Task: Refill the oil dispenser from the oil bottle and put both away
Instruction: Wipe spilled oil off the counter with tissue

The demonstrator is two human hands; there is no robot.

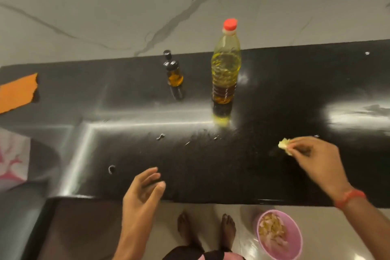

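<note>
A tall clear oil bottle (226, 63) with a red cap stands upright on the black counter (274, 95), partly full of yellow oil. Left of it, near the wall, stands a small glass oil dispenser (174, 76) with a black cap and amber oil inside. My right hand (312, 154) is at the right, well in front of the bottle, pinching a small yellowish scrap (283, 144) against the counter. My left hand (145, 192) hovers over the counter's front edge with fingers apart, holding nothing.
A marble-patterned wall (126, 6) rises behind the counter. An orange piece (18, 93) lies at the far left. Small bits (160, 136) are scattered on the counter. On the floor below sits a pink bowl (295, 253) of peelings beside my bare feet (206, 230).
</note>
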